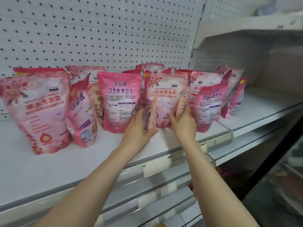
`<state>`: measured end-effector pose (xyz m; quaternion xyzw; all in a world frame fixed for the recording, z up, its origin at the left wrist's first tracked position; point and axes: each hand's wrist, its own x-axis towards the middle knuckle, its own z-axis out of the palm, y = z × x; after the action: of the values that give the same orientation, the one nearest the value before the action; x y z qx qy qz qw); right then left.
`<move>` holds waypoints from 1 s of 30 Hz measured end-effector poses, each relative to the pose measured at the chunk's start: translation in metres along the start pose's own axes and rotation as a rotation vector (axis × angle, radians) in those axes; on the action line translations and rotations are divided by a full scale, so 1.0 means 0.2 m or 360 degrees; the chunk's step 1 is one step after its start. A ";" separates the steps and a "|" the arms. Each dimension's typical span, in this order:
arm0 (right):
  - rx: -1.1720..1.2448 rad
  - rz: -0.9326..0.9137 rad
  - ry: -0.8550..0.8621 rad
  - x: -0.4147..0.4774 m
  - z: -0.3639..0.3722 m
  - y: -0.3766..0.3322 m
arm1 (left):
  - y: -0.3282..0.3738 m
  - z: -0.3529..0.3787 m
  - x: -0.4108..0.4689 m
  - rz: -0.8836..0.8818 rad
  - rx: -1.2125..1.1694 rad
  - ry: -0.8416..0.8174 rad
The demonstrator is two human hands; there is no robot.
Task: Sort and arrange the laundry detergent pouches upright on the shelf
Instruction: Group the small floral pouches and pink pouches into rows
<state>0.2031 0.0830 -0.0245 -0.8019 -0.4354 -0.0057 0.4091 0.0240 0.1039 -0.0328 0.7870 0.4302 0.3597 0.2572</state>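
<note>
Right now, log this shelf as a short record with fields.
place: white shelf, pegboard back
stock: pink detergent pouches, standing, fronts and backs mixed
left hand: grips left edge of centre pouch
right hand: grips the same pouch's right edge
back-facing pouch: just left of the left hand
large front-facing pouch: far left, nearest the shelf's front

The head-worn view looks forward and down, close to the shelf (pixel 49 169), facing its pegboard (pixel 98 30).

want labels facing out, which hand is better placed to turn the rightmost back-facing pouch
Likely right: right hand, gripping the centre pouch, is beside the back-facing pouch; left hand grips a sideways pouch farther off.
</note>
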 end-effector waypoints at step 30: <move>0.1151 -0.0274 -0.0509 -0.06 -0.12 0.09 | 0.02 -0.14 0.01 -0.0052 -0.0536 -0.0328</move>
<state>0.2175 0.0537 -0.0239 -0.5576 -0.5332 0.2384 0.5899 0.0051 0.1072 -0.0132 0.7583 0.3481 0.3401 0.4338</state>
